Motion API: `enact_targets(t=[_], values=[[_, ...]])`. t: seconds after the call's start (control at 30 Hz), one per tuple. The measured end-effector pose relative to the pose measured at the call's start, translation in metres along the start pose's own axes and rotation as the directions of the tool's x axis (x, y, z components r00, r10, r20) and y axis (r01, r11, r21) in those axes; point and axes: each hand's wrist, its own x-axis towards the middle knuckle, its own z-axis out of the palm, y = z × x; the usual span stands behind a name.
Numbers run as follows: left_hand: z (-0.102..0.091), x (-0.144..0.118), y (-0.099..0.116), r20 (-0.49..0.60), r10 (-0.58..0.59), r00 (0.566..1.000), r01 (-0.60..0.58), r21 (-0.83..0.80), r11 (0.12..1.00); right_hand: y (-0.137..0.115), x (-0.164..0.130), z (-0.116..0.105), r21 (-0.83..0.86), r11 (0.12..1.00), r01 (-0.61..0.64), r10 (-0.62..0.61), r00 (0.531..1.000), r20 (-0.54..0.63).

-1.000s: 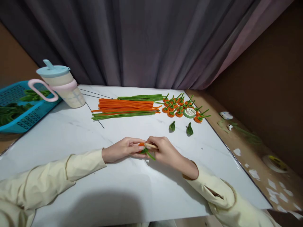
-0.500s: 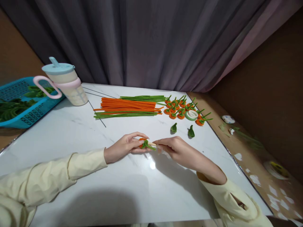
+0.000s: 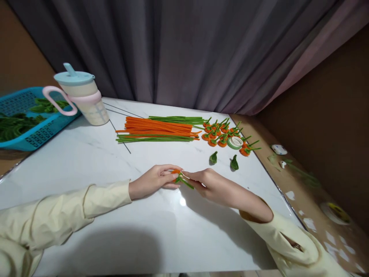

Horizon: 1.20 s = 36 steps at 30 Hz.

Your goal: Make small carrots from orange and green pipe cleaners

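My left hand [image 3: 152,180] is closed around a small orange fuzzy pipe-cleaner ball [image 3: 175,171] with a green top. From that top a green pipe-cleaner stem [image 3: 188,184] sticks out toward the lower right. My right hand [image 3: 211,184] pinches close against the ball's right side. Between the two hands a pale end of a thin stick [image 3: 181,176] shows; the right fingers hide most of it. Beyond my right hand, two dark green pipe-cleaner pieces, a left one [image 3: 213,158] and a right one [image 3: 234,163], rest on the white table [image 3: 121,242].
Orange pipe cleaners [image 3: 158,126] and green pipe cleaners [image 3: 155,138] lie in bundles at the back. Several finished orange pieces [image 3: 212,142] surround a green-and-white tape roll [image 3: 235,142]. A handled cup [image 3: 95,111] stands beside a blue basket [image 3: 34,140]. Paper scraps [image 3: 309,224] lie at right.
My right hand has come closer to the orange ball, and less of the pale stick shows. The left hand keeps its grip. The view has shifted slightly.
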Motion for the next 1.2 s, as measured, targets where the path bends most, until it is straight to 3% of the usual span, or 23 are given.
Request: enact_targets(t=[0.17,0.3,0.37,0.43,0.6,0.73,0.87,1.0,1.2], values=[[0.000,0.000,0.001,-0.030,-0.023,0.999,0.024,0.044,0.999,0.002,0.000,0.010,-0.262,0.963,0.063,-0.063,0.998,0.009],[0.001,0.001,0.002,-0.067,-0.053,0.996,0.056,0.049,0.997,-0.007,-0.004,0.013,-0.619,0.772,0.144,-0.126,0.989,0.073],[0.001,0.001,0.002,-0.060,-0.052,0.997,0.054,0.044,0.998,-0.011,-0.004,0.012,-0.719,0.675,0.168,-0.120,0.986,0.119],[0.001,0.001,0.001,-0.053,-0.049,0.997,0.052,0.041,0.998,-0.014,-0.004,0.011,-0.751,0.633,0.190,-0.117,0.982,0.150],[-0.002,0.000,-0.002,-0.054,-0.018,0.998,0.020,0.041,0.999,-0.011,-0.005,0.008,-0.665,0.720,0.196,-0.132,0.981,0.145],[-0.003,-0.001,-0.004,-0.025,0.002,1.000,0.000,0.046,0.999,-0.002,-0.004,0.013,-0.471,0.868,0.159,-0.127,0.987,0.099],[-0.002,-0.002,-0.006,-0.005,0.020,1.000,-0.020,0.059,0.998,0.002,0.002,0.017,-0.258,0.961,0.099,-0.096,0.995,0.025],[-0.002,-0.002,-0.006,0.018,0.012,1.000,-0.013,0.066,0.998,0.000,0.005,0.008,-0.098,0.991,0.091,-0.083,0.993,0.080],[-0.004,-0.003,-0.005,0.045,-0.020,0.999,0.016,0.089,0.996,0.000,0.003,-0.001,-0.188,0.963,0.195,-0.165,0.973,0.164]])
